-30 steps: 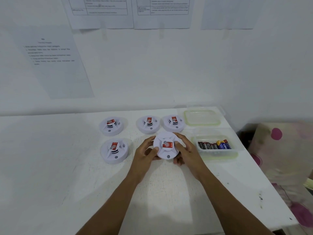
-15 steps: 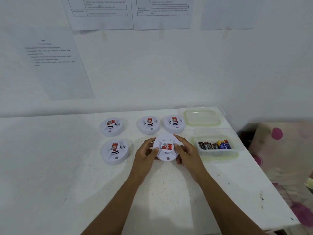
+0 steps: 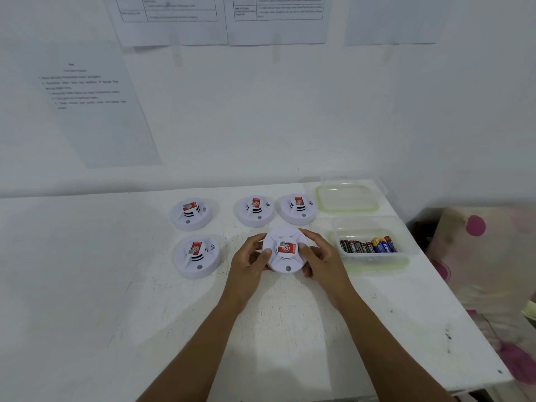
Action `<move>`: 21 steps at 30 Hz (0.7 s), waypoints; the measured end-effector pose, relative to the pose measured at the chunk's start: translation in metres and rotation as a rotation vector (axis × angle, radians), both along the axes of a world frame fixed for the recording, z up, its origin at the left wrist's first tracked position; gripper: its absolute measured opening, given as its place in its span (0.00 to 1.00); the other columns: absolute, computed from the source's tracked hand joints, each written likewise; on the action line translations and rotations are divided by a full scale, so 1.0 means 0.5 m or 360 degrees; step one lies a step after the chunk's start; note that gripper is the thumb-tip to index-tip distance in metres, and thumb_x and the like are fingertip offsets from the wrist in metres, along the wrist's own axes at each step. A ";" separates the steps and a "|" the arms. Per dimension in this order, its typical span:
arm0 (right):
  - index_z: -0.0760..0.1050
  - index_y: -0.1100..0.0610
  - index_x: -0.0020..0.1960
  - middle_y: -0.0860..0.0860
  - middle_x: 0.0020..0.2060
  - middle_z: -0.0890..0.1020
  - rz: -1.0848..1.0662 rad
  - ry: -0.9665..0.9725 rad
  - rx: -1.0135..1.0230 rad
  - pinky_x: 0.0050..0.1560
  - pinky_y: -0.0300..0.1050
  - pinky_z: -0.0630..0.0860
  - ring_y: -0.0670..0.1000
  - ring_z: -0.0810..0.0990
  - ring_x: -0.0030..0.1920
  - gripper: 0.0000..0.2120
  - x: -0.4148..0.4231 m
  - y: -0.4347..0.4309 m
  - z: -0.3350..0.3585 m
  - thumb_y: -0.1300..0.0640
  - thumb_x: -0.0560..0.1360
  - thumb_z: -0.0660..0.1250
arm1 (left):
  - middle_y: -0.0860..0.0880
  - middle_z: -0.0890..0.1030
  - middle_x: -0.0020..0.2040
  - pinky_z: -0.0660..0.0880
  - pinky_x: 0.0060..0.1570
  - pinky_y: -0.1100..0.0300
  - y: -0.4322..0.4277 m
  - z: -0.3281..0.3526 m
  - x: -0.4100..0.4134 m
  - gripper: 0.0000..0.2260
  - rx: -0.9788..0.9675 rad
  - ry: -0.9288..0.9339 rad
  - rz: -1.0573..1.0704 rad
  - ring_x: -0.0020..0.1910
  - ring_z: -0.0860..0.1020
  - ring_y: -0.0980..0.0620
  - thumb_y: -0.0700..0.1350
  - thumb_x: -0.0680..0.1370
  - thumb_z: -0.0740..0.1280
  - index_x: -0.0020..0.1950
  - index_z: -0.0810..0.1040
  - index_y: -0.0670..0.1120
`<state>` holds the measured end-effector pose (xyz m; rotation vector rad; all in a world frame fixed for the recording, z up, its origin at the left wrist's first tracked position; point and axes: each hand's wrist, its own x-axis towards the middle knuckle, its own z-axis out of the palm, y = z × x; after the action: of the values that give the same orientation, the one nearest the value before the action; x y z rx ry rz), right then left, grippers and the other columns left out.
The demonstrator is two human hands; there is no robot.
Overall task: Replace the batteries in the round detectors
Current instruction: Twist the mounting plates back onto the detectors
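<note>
Several round white detectors with red labels lie on the white table [image 3: 116,300]. My left hand [image 3: 249,261] and my right hand [image 3: 322,261] grip one detector [image 3: 285,250] from either side, fingers curled round its rim, just above the table. Other detectors lie at the back left [image 3: 190,213], back middle [image 3: 255,210], back right [image 3: 298,208] and front left [image 3: 196,255]. To the right, a clear plastic box [image 3: 374,248] holds several batteries [image 3: 368,245].
A clear lid with a green rim [image 3: 346,197] lies at the table's back right corner. Printed sheets hang on the white wall behind. The table's right edge runs close by the battery box; a pink-spotted cloth [image 3: 487,256] lies beyond it.
The detector in my hands has turned, its red label swinging round and its front hole shifting right. Both hands have stayed around it.
</note>
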<state>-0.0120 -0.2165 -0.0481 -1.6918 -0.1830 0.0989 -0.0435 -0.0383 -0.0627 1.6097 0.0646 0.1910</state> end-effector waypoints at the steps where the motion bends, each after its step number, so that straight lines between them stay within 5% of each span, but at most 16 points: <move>1: 0.75 0.47 0.66 0.48 0.33 0.81 0.0000 -0.0003 -0.0001 0.32 0.42 0.73 0.49 0.72 0.29 0.15 0.000 0.000 0.000 0.53 0.80 0.65 | 0.52 0.82 0.59 0.82 0.52 0.50 0.000 -0.001 0.001 0.18 0.0007 0.0004 0.0002 0.56 0.82 0.51 0.54 0.76 0.66 0.65 0.75 0.51; 21: 0.75 0.48 0.66 0.47 0.32 0.81 0.0010 0.0010 0.0015 0.32 0.41 0.72 0.48 0.72 0.28 0.15 -0.004 -0.001 0.004 0.53 0.80 0.65 | 0.52 0.81 0.60 0.81 0.52 0.54 -0.002 0.000 0.002 0.12 0.0026 0.0001 0.0001 0.56 0.82 0.52 0.45 0.81 0.65 0.65 0.75 0.53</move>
<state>-0.0139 -0.2168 -0.0463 -1.6816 -0.1840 0.1079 -0.0426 -0.0393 -0.0629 1.6262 0.0640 0.1916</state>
